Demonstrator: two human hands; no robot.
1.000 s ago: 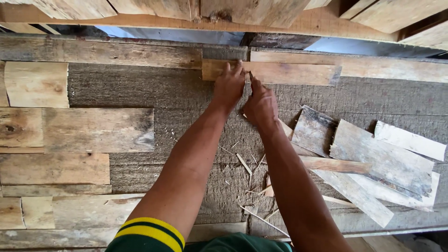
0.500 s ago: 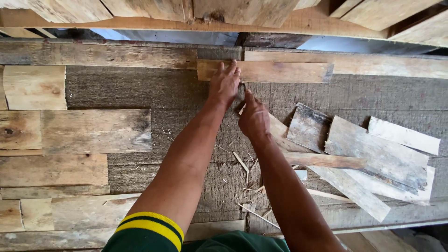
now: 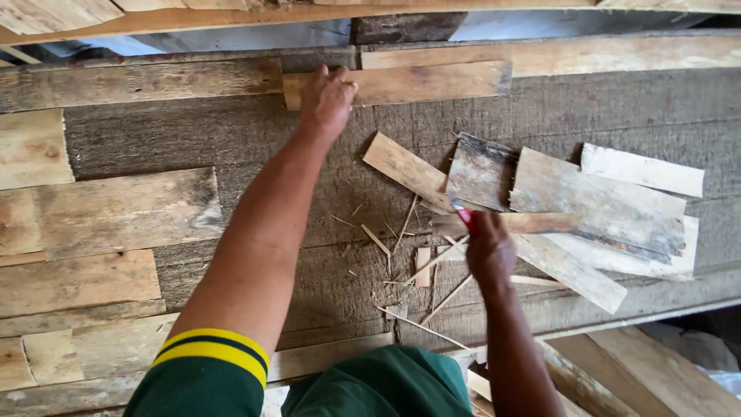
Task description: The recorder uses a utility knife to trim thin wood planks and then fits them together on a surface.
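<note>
Wooden strip is lying at the far edge of the grey board, and my left hand is pressing flat on its left end, fingers spread. My right hand is no longer beside it; it is now pulled back near the scrap pile, closed around a red-handled tool. Between both hands the board is lying open, only splinters.

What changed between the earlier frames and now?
The right hand left the light plank and drew back toward the body; it now sits over the pile of wood scraps, gripping a small red-handled tool. The left hand stayed pressed on the plank, which did not visibly shift.
</note>
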